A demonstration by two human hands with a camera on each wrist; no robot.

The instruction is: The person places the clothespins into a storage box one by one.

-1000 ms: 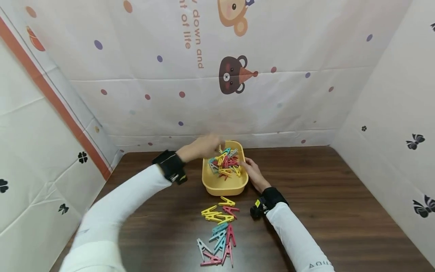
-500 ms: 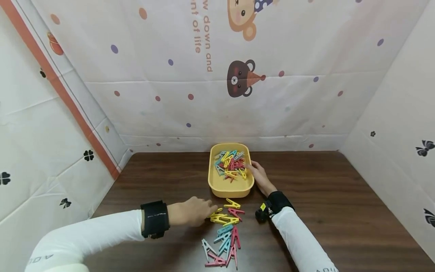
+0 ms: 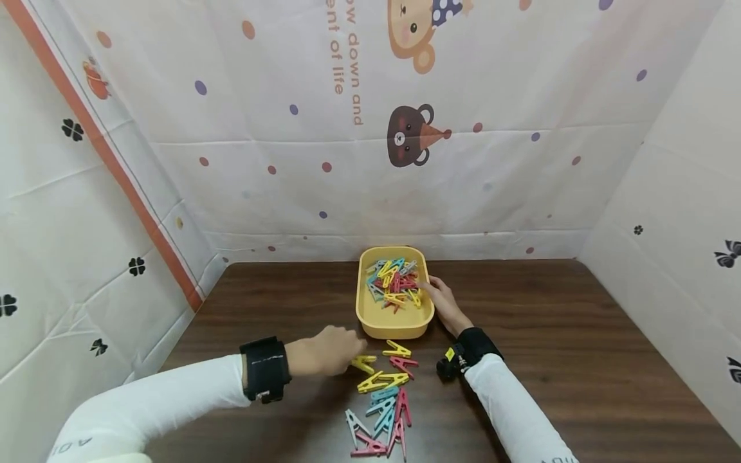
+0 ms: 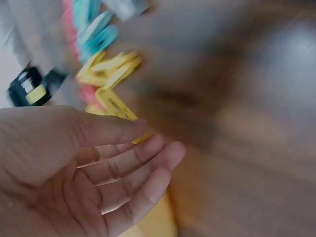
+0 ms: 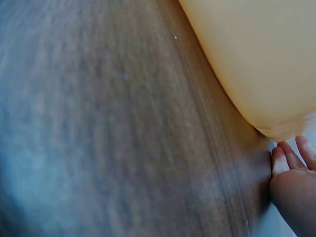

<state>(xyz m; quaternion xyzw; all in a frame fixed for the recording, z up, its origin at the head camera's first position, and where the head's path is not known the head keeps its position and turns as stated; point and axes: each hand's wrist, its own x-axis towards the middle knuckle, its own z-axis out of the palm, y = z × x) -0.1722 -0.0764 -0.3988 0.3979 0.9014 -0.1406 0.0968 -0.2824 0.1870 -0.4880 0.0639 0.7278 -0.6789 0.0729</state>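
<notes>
My left hand (image 3: 331, 350) is low over the table, left of the loose clothespins. It pinches a yellow clothespin (image 3: 364, 364) between thumb and fingertips; the left wrist view shows this yellow clothespin (image 4: 118, 105) with its end behind the thumb. My right hand (image 3: 444, 305) holds the right side of a yellow plastic basket (image 3: 395, 328), a digit over the rim and fingers along the outer wall. Inside the basket lies a heap of mixed clothespins (image 3: 396, 283). In the right wrist view, fingers (image 5: 280, 160) lie against the basket's wall (image 5: 256, 64).
In front of the basket, a column of loose clothespins runs toward me: yellow ones (image 3: 370, 384), red (image 3: 402, 365), blue (image 3: 382, 405) and a grey one (image 3: 356, 426). The brown wooden table (image 3: 550, 360) meets a patterned cloth wall (image 3: 278, 199) behind the basket.
My left hand has come from over the basket down to the loose clothespins. It has taken a yellow clothespin and drawn it slightly left. The right hand stays at the basket.
</notes>
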